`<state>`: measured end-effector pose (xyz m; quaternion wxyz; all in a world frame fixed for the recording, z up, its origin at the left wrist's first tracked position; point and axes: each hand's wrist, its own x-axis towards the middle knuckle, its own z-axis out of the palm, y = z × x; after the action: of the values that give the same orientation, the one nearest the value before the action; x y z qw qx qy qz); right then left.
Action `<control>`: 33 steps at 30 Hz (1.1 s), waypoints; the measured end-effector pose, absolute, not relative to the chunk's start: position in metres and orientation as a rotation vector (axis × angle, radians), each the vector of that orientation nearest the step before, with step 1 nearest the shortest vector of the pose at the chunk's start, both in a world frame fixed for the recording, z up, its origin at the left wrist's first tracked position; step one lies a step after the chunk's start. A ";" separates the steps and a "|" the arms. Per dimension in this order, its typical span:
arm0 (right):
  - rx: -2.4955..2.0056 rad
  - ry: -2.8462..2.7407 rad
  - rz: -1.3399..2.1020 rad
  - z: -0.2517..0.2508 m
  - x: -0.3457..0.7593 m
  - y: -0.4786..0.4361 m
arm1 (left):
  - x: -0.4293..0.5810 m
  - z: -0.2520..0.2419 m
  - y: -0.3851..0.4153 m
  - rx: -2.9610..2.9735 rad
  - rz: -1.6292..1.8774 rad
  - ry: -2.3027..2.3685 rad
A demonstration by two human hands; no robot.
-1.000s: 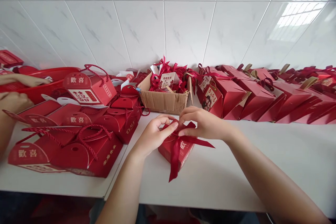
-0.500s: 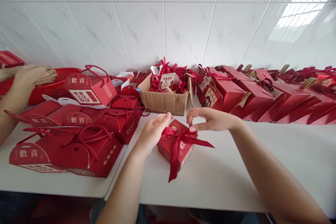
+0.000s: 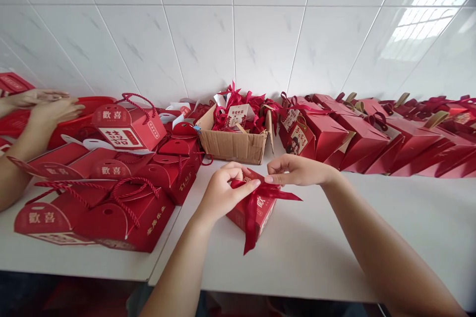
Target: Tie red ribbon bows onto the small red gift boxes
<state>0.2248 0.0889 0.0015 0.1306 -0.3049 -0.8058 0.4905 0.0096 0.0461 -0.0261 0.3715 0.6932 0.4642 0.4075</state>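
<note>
A small red gift box (image 3: pixel 236 218) with light printed lettering stands on the white table in front of me. A dark red ribbon (image 3: pixel 251 225) is tied over its top in a bow, one tail hanging down the near side and another pointing right. My left hand (image 3: pixel 226 190) is closed at the bow's left side, thumb laid over the ribbon and fingers curled at the box's far left edge. From the right, my right hand (image 3: pixel 297 171) pinches the bow's right loop between thumb and curled index finger. The knot itself is partly hidden.
Behind the box, a cardboard carton (image 3: pixel 232 148) holds ribbons and printed tags. Red boxes with rope handles (image 3: pixel 122 208) crowd the left; a row of red bags (image 3: pixel 359 136) lines the wall at right. At far left, another person's hands (image 3: pixel 55 109) work over a red basin (image 3: pixel 89 104).
My left thumb has come down from the box's left side onto the bow. My right hand has shifted slightly, and the box has turned a little. The other person's hands have moved slightly apart.
</note>
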 end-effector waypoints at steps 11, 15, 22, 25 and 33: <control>-0.906 -2.374 1.108 -0.004 0.222 0.093 | 0.012 -0.032 0.047 1.733 0.991 1.158; -0.880 -2.412 1.001 -0.006 0.222 0.096 | 0.011 -0.036 0.047 1.757 0.944 1.155; -0.811 -2.490 0.813 -0.008 0.220 0.097 | 0.010 -0.036 0.047 1.811 0.882 1.123; -0.784 -2.501 0.717 -0.009 0.218 0.097 | 0.010 -0.036 0.047 1.819 0.863 1.127; -0.797 -2.461 0.624 -0.011 0.210 0.094 | 0.011 -0.037 0.047 1.825 0.840 1.133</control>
<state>0.2099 0.0936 -0.0115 0.2380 -0.2909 -0.8983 0.2276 0.0107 0.0467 -0.0369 0.4055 0.7232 0.4491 0.3331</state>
